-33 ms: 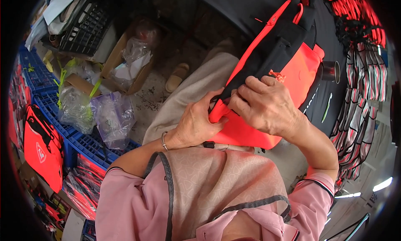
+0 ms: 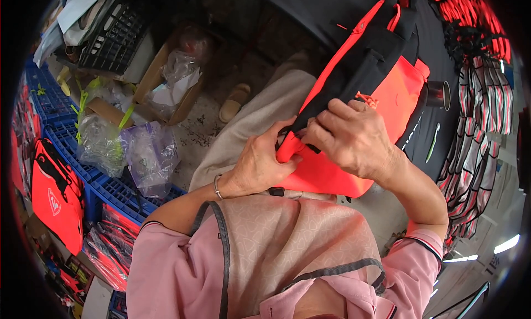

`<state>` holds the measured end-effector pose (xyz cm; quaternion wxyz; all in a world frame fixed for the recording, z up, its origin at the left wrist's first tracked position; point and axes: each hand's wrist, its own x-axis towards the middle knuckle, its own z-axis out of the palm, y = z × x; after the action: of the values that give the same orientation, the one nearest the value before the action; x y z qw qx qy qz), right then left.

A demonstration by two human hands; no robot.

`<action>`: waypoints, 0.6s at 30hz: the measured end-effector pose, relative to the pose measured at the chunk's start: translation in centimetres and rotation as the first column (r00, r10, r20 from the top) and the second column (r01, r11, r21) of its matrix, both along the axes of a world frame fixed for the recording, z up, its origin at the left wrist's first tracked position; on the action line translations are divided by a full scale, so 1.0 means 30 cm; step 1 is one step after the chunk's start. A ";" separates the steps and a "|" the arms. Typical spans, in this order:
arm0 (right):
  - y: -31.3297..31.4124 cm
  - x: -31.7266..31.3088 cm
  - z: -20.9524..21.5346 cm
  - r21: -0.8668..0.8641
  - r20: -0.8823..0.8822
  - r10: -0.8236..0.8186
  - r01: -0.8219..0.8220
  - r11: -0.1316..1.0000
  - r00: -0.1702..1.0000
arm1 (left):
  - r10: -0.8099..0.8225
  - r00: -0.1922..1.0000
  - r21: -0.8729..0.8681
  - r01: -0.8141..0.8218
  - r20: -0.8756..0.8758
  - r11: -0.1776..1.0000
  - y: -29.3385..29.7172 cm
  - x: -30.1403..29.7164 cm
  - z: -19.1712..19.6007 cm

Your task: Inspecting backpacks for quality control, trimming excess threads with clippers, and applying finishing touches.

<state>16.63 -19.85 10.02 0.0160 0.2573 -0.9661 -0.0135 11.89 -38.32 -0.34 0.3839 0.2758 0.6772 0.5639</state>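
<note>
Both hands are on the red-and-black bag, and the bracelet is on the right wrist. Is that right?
Not quite: the head view shows the bracelet on the left wrist. The left hand and right hand are both on the red-and-black bag.

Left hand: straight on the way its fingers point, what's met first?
The red-and-black bag, whose edge the left hand grips; depth beyond that contact is hard to judge.
</note>
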 end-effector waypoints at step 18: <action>-0.064 -0.023 -0.050 -0.154 0.174 -0.544 0.569 0.808 0.821 | -0.001 0.982 0.031 -0.005 0.189 0.999 0.014 -0.010 -0.012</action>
<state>15.95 -21.77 8.51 -0.0217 -0.0399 -0.9945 0.0947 11.60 -37.92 -0.70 0.4416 0.2264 0.6288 0.5986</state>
